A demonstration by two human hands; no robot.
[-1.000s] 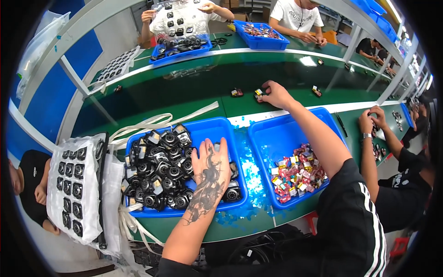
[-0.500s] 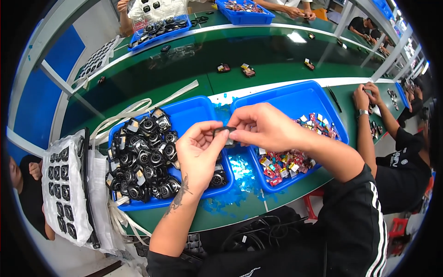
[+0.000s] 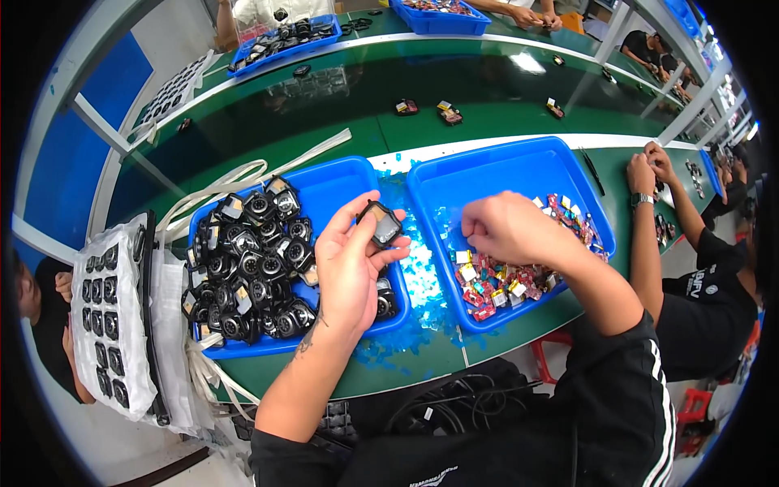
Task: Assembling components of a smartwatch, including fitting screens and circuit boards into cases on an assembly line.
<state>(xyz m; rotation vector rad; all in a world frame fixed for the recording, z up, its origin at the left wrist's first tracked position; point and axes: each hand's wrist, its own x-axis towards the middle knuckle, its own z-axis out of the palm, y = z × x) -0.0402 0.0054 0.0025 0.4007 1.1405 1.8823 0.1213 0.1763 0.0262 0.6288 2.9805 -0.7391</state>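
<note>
My left hand (image 3: 344, 272) is closed on a black smartwatch case (image 3: 382, 224), held between thumb and fingers with its squarish grey face turned up. To the right, my right hand (image 3: 519, 231) hovers over a blue tray (image 3: 495, 172), its fingers curled together; anything inside them is hidden. Small red circuit boards (image 3: 507, 288) with yellow, white and silver parts lie heaped in that tray, below and beside the hand. A second blue tray (image 3: 349, 174), left of my left hand, carries a pile of black watch cases (image 3: 251, 272), several showing round backs.
Blue film scraps (image 3: 422, 268) litter the green table between the trays. White strips (image 3: 312, 165) lie behind the left tray. A foam sheet of watch cases (image 3: 109, 321) stands at the left. Tweezers (image 3: 592, 170) rest right of the right tray, near a co-worker's arms (image 3: 641, 219). Small boards (image 3: 449, 113) sit farther back.
My hands have parted. The right has let go of the watch case and moved right over the tray of boards; the left keeps the case, now tilted with its face showing.
</note>
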